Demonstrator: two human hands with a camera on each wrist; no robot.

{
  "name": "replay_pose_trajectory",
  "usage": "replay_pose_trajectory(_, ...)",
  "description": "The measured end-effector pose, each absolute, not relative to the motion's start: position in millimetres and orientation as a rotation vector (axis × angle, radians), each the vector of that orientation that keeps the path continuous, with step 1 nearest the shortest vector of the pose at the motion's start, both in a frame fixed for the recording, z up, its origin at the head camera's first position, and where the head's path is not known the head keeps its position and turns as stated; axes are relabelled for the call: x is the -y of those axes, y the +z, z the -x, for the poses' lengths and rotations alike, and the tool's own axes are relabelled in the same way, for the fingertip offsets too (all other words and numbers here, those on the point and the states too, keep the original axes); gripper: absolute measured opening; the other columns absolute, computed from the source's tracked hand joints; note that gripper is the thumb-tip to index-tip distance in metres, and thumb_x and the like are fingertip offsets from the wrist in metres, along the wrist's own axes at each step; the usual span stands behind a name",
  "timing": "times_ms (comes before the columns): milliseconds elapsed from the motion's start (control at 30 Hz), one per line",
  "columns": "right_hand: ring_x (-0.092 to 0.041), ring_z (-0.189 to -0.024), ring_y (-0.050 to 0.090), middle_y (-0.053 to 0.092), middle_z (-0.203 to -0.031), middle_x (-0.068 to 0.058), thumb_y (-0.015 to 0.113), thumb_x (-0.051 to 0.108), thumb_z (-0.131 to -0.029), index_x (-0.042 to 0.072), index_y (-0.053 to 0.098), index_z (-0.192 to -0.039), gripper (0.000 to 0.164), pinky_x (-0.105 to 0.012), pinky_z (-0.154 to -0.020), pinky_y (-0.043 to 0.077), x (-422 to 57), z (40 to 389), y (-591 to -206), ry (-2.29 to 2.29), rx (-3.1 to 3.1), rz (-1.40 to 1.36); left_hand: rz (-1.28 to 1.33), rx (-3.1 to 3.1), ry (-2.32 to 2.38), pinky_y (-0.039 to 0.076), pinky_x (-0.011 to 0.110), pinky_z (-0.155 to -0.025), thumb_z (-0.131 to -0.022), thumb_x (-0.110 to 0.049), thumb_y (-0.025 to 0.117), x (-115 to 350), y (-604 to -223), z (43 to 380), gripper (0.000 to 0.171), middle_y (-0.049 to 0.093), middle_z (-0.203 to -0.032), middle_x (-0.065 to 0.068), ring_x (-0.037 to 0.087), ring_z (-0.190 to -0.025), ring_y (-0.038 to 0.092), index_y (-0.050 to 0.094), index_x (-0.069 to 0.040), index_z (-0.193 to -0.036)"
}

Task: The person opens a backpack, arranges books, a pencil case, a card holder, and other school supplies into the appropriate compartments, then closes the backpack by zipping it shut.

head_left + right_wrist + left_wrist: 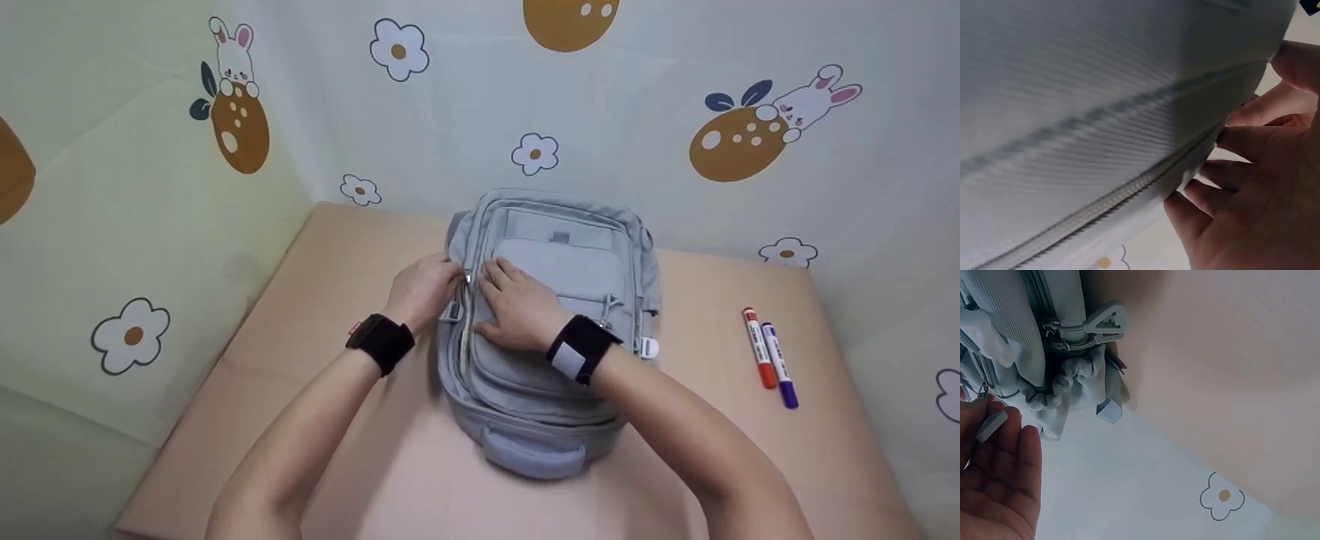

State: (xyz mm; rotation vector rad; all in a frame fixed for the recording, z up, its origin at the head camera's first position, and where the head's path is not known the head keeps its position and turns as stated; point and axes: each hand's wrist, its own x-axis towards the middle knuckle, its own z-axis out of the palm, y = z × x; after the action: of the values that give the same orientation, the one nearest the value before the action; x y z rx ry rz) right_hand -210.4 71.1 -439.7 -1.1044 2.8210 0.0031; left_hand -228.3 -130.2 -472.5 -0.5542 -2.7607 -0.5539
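Note:
A light grey backpack [559,266] lies front side up on the table, its padded handle [534,454] nearest me. At its left edge my left hand [424,285] pinches a zipper pull [992,426], whose grey tab shows between the fingers in the left wrist view. My right hand [521,311] presses on the bag's front panel near that same edge, fingers spread and nearly straight. In the right wrist view a line of zipper teeth [1129,191] runs along the fabric towards the right fingertips. From the left hand towards the handle, the zipper's edges look parted.
On the right of the table [697,450] lie a red marker [760,349] and a blue-purple marker [781,366], side by side. A white buckle [649,348] sticks out at the bag's right side. Patterned cloth [465,112] hangs behind and beside the table.

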Motion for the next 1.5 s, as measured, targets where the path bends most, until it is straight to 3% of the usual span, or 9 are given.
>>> replay_pose_trajectory(733,-0.041,-0.152,0.020,0.025,-0.164,-0.024,0.059,0.051,-0.099,-0.004,0.035,-0.155,0.082,-0.043,-0.123,0.020,-72,206,-437,0.015,-2.802,1.138,0.678,2.687,-0.578,0.054,0.047,-0.072,-0.096,-0.012,0.070,131,-483,198,0.008,0.067,-0.092,0.008,0.031,-0.084,0.067,0.073,-0.006,-0.091)
replay_pose_trajectory(1133,-0.039,-0.152,0.022,0.027,-0.163,-0.024,0.066,0.056,-0.092,-0.005,0.036,-0.154,0.091,-0.045,-0.123,0.019,-81,156,-448,0.032,-2.830,1.280,0.687,2.637,-0.625,0.054,0.046,-0.076,-0.094,-0.010,0.073,132,-485,197,0.005,0.068,-0.095,0.007,0.030,-0.088,0.067,0.076,-0.007,-0.095)
replay_pose_trajectory(1500,-0.046,-0.147,0.028,0.034,-0.160,-0.024,0.083,0.039,-0.083,0.001,0.042,-0.153,0.090,-0.054,-0.118,0.029,-91,142,-466,-0.050,-2.882,1.354,0.671,2.640,-0.645,0.055,0.047,-0.078,-0.097,-0.013,0.070,135,-483,198,0.008,0.071,-0.101,0.007,0.030,-0.091,0.069,0.077,-0.009,-0.099)
